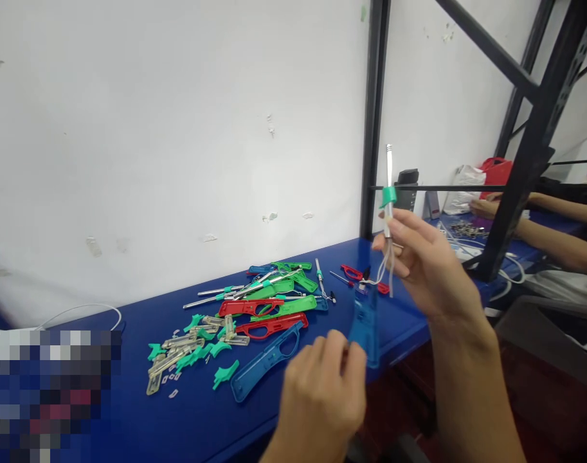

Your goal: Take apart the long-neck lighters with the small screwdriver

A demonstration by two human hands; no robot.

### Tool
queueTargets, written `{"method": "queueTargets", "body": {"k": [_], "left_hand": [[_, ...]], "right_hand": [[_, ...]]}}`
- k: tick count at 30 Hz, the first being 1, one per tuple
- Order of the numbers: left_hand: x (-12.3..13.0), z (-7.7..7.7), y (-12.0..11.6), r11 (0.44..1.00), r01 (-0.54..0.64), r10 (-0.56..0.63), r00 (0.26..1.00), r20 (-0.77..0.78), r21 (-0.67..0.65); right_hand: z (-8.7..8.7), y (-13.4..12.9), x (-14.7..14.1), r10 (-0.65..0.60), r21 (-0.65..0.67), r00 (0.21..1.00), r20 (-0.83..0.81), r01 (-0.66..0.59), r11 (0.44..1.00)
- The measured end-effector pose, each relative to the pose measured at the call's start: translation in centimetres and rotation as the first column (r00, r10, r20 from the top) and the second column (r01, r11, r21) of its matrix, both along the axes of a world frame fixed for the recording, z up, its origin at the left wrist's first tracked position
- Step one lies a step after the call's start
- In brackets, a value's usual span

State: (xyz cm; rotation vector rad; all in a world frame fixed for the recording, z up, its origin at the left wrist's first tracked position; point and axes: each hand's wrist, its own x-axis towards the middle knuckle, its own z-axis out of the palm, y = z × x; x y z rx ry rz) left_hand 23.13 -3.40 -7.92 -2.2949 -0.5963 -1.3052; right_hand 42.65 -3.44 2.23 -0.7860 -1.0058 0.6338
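Note:
My right hand (421, 257) is raised and pinches a thin silver metal tube (389, 168) with a green collar (388, 195) around it. White wires (384, 265) hang from the tube's lower end, with a small black piece near them. Lower down, my left hand (322, 386) has curled fingers at the bottom end of a translucent blue plastic shell (365, 328). Left of that hand, another blue shell (267, 362) lies on the table beside red shells (274, 323), green shells (288, 307), silver tubes and small green pieces (224, 373).
Clear plastic parts (177, 350) lie at the left of the blue table (197, 424). A black metal frame (375, 128) rises at the table's back right. Beyond it, another person's arms (558, 244) reach over small parts. A white cable (95, 306) is at the far left.

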Motion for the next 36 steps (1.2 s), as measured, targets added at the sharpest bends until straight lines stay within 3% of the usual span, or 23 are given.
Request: {"method": "queueTargets", "body": {"k": [3,5,7,9,12,18,23,26,30,36], "left_hand": [[-4.9,3.0,0.4,0.993,-0.120,0.121,0.991,-0.060,0.011],[-7.9,4.4,0.7,0.983,-0.150,0.144,0.988,-0.057,-0.110],[-10.3,5.0,1.0,0.950,-0.151,0.140,0.988,-0.059,-0.273],[-11.8,5.1,1.4,0.921,-0.202,0.190,0.979,-0.068,-0.335],[-12.5,4.8,2.0,0.896,-0.332,0.318,0.943,-0.097,-0.294],[-11.6,4.3,2.3,0.868,-0.480,0.406,0.834,-0.374,-0.128],[-11.5,4.2,2.2,0.857,-0.511,0.458,0.815,-0.356,-0.065],[-11.7,4.0,2.4,0.866,-0.490,0.426,0.826,-0.369,-0.096],[-11.6,3.6,2.8,0.880,-0.372,0.255,0.895,-0.366,-0.295],[-11.2,4.3,1.8,0.774,-0.066,-0.008,0.994,-0.113,-0.630]], "right_hand": [[0.4,-0.5,-0.7,0.028,0.043,0.998,-0.059,-0.025,0.999],[0.3,-0.2,-1.6,0.063,0.026,0.997,-0.053,-0.062,0.998],[-0.1,0.7,-2.9,0.124,-0.024,0.992,-0.020,-0.125,0.992],[-0.9,1.8,-4.4,0.206,-0.094,0.978,0.012,-0.204,0.974],[-2.3,3.6,-6.9,0.344,-0.201,0.938,0.030,-0.331,0.922],[-4.0,4.5,-10.7,0.548,-0.323,0.835,0.046,-0.507,0.799],[-4.0,4.2,-11.9,0.538,-0.343,0.843,0.027,-0.497,0.797],[-4.1,4.4,-12.2,0.523,-0.339,0.850,0.065,-0.474,0.813],[-4.4,4.8,-12.3,0.537,-0.329,0.841,0.060,-0.491,0.807],[-4.8,5.1,-12.5,0.552,-0.347,0.834,0.000,-0.517,0.782]]}}
